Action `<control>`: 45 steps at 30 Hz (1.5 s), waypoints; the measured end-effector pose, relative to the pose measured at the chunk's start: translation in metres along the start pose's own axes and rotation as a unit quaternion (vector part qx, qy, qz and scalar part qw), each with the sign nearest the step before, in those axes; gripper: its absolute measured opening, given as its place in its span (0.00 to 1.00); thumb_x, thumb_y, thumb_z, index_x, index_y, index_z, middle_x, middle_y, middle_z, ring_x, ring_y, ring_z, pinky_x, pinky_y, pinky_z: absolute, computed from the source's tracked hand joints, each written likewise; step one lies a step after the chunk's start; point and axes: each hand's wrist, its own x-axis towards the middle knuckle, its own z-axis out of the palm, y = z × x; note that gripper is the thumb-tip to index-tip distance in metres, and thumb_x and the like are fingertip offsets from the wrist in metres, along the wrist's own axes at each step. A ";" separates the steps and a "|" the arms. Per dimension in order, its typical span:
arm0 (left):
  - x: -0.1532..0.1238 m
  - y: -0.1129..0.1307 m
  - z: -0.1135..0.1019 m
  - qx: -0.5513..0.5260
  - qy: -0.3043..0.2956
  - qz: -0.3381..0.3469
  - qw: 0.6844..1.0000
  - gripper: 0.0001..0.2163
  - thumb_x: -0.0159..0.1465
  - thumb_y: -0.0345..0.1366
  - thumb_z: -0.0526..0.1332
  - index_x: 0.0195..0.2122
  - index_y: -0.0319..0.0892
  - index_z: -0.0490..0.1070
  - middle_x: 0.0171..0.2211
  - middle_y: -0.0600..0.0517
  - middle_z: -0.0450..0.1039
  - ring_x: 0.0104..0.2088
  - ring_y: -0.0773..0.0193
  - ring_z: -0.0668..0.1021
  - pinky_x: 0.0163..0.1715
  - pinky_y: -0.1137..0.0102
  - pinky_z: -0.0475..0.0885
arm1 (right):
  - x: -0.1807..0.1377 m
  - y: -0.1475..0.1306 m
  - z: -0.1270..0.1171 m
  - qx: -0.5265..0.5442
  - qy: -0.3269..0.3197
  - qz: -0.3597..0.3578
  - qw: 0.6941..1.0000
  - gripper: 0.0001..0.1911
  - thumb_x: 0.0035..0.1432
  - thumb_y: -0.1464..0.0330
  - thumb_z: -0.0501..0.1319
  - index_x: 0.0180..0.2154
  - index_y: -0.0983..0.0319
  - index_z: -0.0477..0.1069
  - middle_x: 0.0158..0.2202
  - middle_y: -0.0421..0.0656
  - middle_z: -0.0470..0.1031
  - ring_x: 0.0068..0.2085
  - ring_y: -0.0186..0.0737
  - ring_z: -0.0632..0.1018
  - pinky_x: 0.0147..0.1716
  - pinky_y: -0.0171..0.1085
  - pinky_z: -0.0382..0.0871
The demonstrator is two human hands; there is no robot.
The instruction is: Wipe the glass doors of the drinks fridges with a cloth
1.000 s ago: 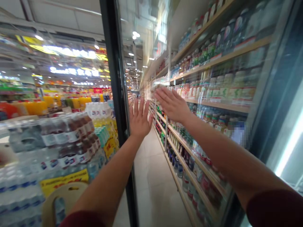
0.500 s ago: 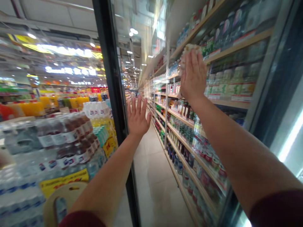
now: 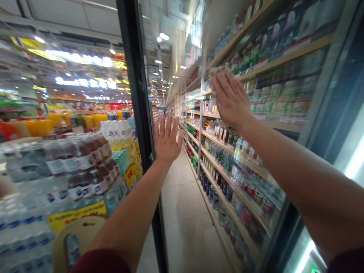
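My left hand lies flat with fingers spread against the glass door, close to its black frame. Nothing is in it. Higher up and to the right, my right hand presses a pale, crumpled cloth to the same glass. The cloth shows mostly past the fingertips; the rest is hidden under the palm. Behind and mirrored in the glass are shelves of drink bottles.
To the left stand stacked packs of bottled drinks with a yellow price sign. A beige chair-like back with a cut-out handle is at the lower left. A bright light strip runs along the right edge.
My right hand has moved left and slightly down over the glass with the cloth, and its fingers now tilt further left. My left hand stays put on the glass.
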 end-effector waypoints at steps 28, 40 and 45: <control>0.000 0.004 -0.004 -0.004 0.003 -0.006 1.000 0.29 0.72 0.49 0.48 0.72 0.45 0.52 0.73 0.48 0.47 0.74 0.53 0.45 0.72 0.53 0.38 | -0.007 0.013 -0.008 -0.003 0.077 0.135 0.988 0.33 0.70 0.61 0.40 0.73 0.57 0.44 0.74 0.38 0.49 0.74 0.53 0.47 0.69 0.62 0.45; 0.003 0.007 -0.006 0.005 0.028 -0.009 1.000 0.27 0.71 0.48 0.50 0.69 0.45 0.58 0.71 0.45 0.55 0.73 0.51 0.53 0.71 0.52 0.45 | -0.068 0.036 -0.016 -0.038 0.071 0.147 0.986 0.32 0.72 0.61 0.40 0.73 0.60 0.41 0.75 0.46 0.46 0.74 0.58 0.49 0.69 0.62 0.49; 0.044 0.021 -0.022 -0.010 0.034 -0.044 0.998 0.24 0.71 0.49 0.48 0.64 0.45 0.66 0.66 0.43 0.64 0.69 0.48 0.62 0.70 0.50 0.49 | -0.076 0.023 -0.015 -0.038 -0.029 0.028 0.998 0.32 0.70 0.61 0.45 0.72 0.59 0.47 0.73 0.44 0.53 0.74 0.53 0.51 0.69 0.60 0.53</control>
